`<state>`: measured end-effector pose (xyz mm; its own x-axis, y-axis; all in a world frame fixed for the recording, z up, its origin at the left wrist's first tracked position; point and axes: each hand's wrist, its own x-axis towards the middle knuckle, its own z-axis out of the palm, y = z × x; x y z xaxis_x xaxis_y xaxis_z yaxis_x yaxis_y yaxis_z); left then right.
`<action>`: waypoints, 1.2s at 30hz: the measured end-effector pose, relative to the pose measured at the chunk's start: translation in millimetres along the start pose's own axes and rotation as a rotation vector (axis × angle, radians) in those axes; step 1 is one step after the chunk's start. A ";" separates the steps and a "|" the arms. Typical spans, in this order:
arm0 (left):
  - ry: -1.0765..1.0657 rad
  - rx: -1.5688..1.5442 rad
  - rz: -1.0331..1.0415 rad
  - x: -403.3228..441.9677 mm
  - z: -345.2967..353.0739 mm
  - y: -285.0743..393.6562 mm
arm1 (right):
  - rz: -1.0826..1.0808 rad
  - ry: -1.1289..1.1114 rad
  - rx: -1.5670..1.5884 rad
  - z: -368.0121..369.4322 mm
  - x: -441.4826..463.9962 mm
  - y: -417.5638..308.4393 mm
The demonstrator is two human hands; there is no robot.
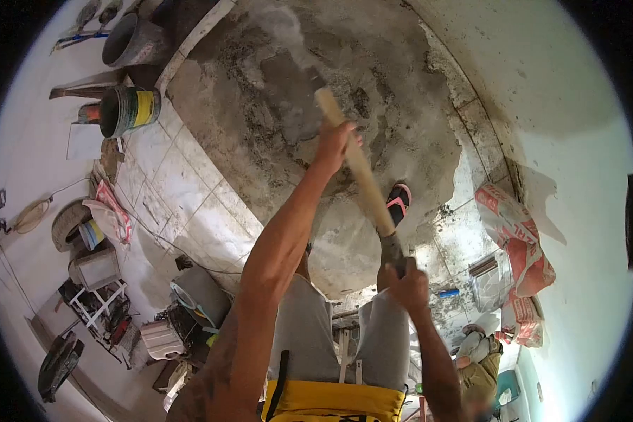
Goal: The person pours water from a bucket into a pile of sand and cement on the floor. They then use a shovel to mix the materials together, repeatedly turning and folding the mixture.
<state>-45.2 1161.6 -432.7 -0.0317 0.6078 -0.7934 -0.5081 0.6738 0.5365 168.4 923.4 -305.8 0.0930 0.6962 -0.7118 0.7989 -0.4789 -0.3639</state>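
A shovel with a pale wooden shaft (pixel 362 172) slants across the view. My left hand (pixel 336 146) is wrapped round the shaft below its metal socket. At the near end, my right hand (pixel 407 283) closes on the dark grip. The blade end is smeared by motion and hard to make out over a broad patch of grey cement mix (pixel 408 105) spread on the floor. My foot, in a sandal with pink straps (pixel 399 199), stands on the edge of that mix.
On the left are a bucket with a yellow label (pixel 145 107), a grey bucket (pixel 144 53), a tyre (pixel 67 224) and assorted clutter. Red-and-white sacks (pixel 503 218) lean by the right wall. Another person (pixel 480 366) is low at the bottom right. Pale tiles (pixel 183 172) border the mix.
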 end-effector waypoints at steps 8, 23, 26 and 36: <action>-0.162 0.520 -0.065 160.3 146.9 -20.5 | 0.043 0.062 0.064 -79.2 140.2 44.6; -0.066 0.783 0.050 124.4 173.9 -301.0 | 0.110 -0.079 0.018 -31.5 93.2 284.8; -0.080 0.538 0.064 140.5 162.5 -275.5 | 0.195 -0.157 -0.071 -42.7 125.4 272.4; -0.134 0.298 0.021 134.2 126.2 -148.0 | -0.027 -0.125 -0.001 -73.8 153.4 169.4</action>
<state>134.3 1196.5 -582.3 0.0843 0.6595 -0.7470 -0.2337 0.7418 0.6286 361.9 988.5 -432.3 -0.0032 0.6363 -0.7715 0.8007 -0.4606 -0.3831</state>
